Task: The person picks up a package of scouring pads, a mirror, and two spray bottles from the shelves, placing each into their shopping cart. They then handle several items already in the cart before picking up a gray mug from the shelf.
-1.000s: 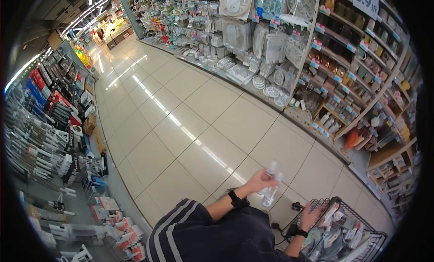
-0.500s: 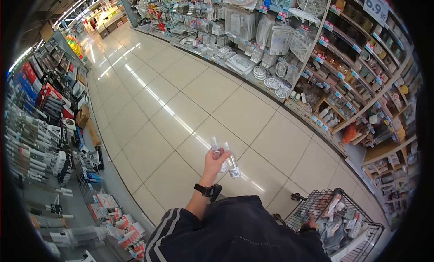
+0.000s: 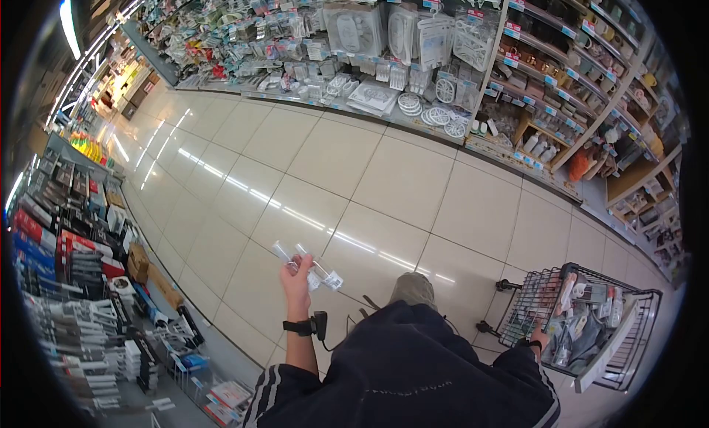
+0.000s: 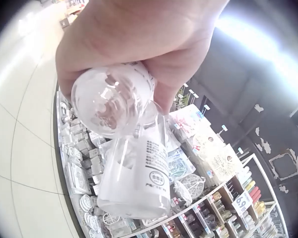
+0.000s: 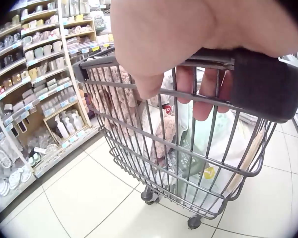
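My left hand [image 3: 297, 282] is raised over the aisle and grips two small clear bottles [image 3: 331, 280] side by side, their narrow tops up. In the left wrist view, one bottle [image 4: 139, 183] shows a printed white label and looks empty. The other bottle [image 4: 102, 101] points its rounded clear end at the camera, partly hidden by the fingers. Down at the right, my right hand [image 3: 542, 337] holds the near rim of a wire shopping cart [image 3: 533, 299]. Its fingers [image 5: 207, 96] curl over the dark bar, seen through the wires.
The cart carries a grey bag [image 3: 580, 336], a fluffy pink item [image 5: 120, 84] and a pale green package [image 5: 201, 134]. Hanging packs and shelves of mugs [image 5: 42, 51] line the far side. Boxed goods [image 3: 44, 243] stand along the left. Tiled floor [image 3: 384, 177] lies between.
My left hand has moved left with both bottles. My right hand, spread above the cart a second ago, has come to its rim and grips it. The head view has turned somewhat.
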The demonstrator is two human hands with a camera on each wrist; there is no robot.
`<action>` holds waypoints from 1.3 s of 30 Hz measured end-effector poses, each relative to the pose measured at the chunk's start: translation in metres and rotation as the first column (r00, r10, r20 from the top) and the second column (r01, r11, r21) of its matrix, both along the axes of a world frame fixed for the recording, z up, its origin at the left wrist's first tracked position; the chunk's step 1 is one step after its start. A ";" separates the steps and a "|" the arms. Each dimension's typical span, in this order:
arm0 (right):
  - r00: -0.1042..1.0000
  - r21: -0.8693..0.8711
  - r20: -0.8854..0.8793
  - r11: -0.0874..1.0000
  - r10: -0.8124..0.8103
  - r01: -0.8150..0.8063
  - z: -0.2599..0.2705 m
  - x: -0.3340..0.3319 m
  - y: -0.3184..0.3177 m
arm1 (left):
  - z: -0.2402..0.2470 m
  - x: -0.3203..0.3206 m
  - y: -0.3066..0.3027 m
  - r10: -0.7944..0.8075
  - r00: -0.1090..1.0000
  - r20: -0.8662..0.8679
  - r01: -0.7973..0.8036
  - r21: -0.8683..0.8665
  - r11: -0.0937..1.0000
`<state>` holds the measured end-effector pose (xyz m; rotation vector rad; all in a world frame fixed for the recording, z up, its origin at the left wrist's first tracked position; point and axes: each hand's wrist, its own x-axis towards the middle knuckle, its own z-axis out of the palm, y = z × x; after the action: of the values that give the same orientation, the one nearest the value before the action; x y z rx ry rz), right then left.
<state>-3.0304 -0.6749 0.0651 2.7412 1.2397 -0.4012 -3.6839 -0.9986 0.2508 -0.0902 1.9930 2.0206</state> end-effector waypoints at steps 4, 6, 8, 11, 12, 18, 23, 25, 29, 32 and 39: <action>0.999 -0.063 -0.047 0.998 0.024 -0.027 0.000 -0.059 -0.004 | -0.016 -0.048 0.032 -0.027 0.998 0.056 0.027 0.003 1.000; 0.998 -0.106 -0.057 0.994 0.025 -0.031 0.012 -0.092 -0.004 | -0.027 -0.076 0.052 -0.051 0.995 0.083 0.049 0.017 0.999; 0.999 -0.136 -0.027 0.990 -0.024 0.020 0.010 -0.130 -0.002 | -0.038 -0.106 0.070 -0.070 0.991 0.112 0.070 0.008 0.998; 0.994 -0.071 0.079 0.994 -0.071 0.077 -0.004 -0.177 0.003 | -0.039 -0.161 0.109 -0.081 0.993 0.085 0.083 -0.022 0.996; 0.992 -0.088 0.078 0.990 -0.102 0.109 -0.006 -0.191 0.007 | -0.033 -0.173 0.112 -0.080 0.994 0.080 0.084 -0.047 0.995; 0.976 -0.182 0.047 0.959 -0.213 0.218 0.006 -0.307 0.042 | -0.003 -0.277 0.138 -0.129 0.992 0.014 0.129 -0.056 0.990; 0.993 0.028 0.082 0.996 -0.083 0.081 0.017 -0.407 0.049 | -0.007 -0.338 0.148 -0.080 0.996 0.027 0.081 -0.049 0.996; 0.993 -0.040 0.056 0.994 -0.101 0.103 -0.018 -0.413 0.057 | -0.013 -0.360 0.147 -0.072 0.997 0.032 0.074 -0.057 0.996; 0.999 0.137 -0.010 0.990 -0.034 0.035 -0.085 -0.440 0.061 | -0.025 -0.406 0.139 -0.090 0.994 0.057 0.093 -0.043 0.995; 0.999 0.164 0.000 0.986 0.032 -0.031 -0.092 -0.490 0.056 | -0.032 -0.462 0.127 -0.112 0.992 0.058 0.114 -0.023 0.993; 1.000 0.114 0.007 0.993 0.012 -0.013 -0.064 -0.651 0.023 | -0.021 -0.613 0.071 -0.082 0.997 0.007 0.082 0.046 0.996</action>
<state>-3.6811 -0.6520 0.0014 2.8247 1.3170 -0.3300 -4.2968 -0.9280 0.2302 -0.0069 1.9114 2.0099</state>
